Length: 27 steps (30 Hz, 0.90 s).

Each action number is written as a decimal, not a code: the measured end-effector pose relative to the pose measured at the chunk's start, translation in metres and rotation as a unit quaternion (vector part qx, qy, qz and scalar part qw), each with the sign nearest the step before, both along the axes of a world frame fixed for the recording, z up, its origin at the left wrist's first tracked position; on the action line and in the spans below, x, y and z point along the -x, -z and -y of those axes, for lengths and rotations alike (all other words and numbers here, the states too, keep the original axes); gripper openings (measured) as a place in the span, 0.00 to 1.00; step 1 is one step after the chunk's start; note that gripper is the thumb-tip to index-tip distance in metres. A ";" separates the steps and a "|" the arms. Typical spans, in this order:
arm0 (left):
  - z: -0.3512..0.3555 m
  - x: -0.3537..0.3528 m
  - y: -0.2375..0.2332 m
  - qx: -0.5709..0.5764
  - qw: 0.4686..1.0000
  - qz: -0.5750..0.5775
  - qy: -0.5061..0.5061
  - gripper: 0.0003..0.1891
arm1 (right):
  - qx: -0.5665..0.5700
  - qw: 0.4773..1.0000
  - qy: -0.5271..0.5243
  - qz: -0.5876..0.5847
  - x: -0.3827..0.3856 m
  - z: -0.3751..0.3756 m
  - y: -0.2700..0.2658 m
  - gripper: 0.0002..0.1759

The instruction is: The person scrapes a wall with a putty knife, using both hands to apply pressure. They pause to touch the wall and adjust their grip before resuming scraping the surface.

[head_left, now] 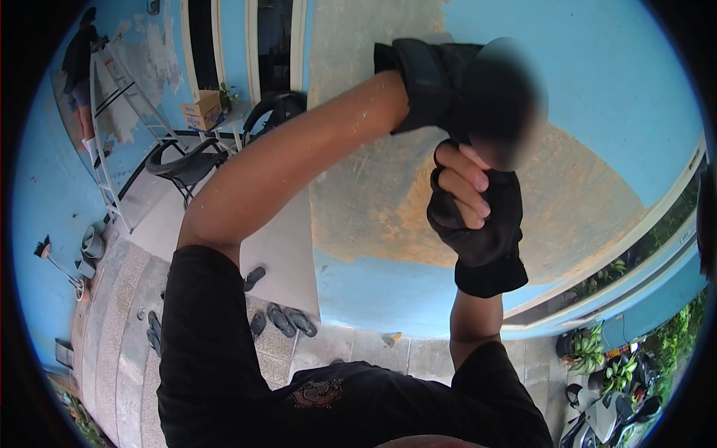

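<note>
Up against the blue wall [612, 89], both hands are raised, one just above the other. The left hand [433, 82] wears a black glove [418, 71] of thick fabric with a wide cuff. A blurred round patch covers its fingers, so I cannot tell if they are spread or closed. The right hand [478, 224] is directly below and touches it. It wears a second glove [489, 250] of the same kind, without fingertips. Its bare fingers [464, 179] are curled tight together at the lower edge of the black glove, but what they clamp I cannot tell.

Far at the left, a cardboard box [203, 110] stands on a small table [237, 116]; its content does not show. Grey round pots [91, 243] sit by the wall near a broom [46, 250]. At the lower right, dark pots hold green leafy plants [590, 345].

A large scraped patch [366, 201] of the wall is rough, brown and grey. A thin metal ladder [104, 149] leans there with another person [78, 60] on it. Two black chairs [187, 163] have curved backs. Dark sandals [290, 321] lie on the grainy pale floor [119, 299].
</note>
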<state>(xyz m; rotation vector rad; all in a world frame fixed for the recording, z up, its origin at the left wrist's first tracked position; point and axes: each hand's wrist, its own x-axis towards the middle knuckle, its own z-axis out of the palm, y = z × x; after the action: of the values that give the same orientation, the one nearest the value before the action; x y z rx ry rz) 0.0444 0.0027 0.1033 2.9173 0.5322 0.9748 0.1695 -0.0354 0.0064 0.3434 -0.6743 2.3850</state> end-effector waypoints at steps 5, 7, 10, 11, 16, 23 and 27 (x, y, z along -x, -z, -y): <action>-0.006 -0.005 0.010 -0.063 0.998 0.004 -0.012 0.11 | 0.021 0.999 -0.024 -0.001 -0.007 0.005 0.009 0.18; -0.006 -0.002 0.000 -0.030 1.000 -0.006 0.001 0.11 | 0.025 0.999 -0.027 -0.007 -0.007 -0.004 0.003 0.18; -0.001 -0.004 0.003 -0.006 1.000 0.006 0.005 0.11 | 0.034 0.999 -0.021 0.003 -0.010 0.002 0.002 0.18; 0.001 -0.005 0.007 -0.014 1.000 0.025 0.000 0.11 | 0.040 0.999 -0.007 0.015 -0.011 0.007 0.003 0.18; -0.007 -0.006 0.001 -0.058 0.997 0.043 0.001 0.12 | 0.020 1.000 -0.023 0.002 -0.010 -0.004 -0.001 0.18; -0.009 -0.008 -0.005 -0.053 0.996 0.054 -0.036 0.13 | 0.004 1.000 0.010 0.009 -0.010 -0.004 -0.009 0.18; -0.007 -0.011 0.005 -0.059 0.996 0.072 0.001 0.13 | -0.010 0.999 -0.035 0.014 -0.016 -0.006 -0.003 0.17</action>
<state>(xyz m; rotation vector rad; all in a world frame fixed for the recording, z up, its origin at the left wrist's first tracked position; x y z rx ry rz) 0.0553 0.0101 0.0981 2.9162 0.4811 1.2446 0.1852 -0.0297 0.0089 0.3475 -0.7104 2.4548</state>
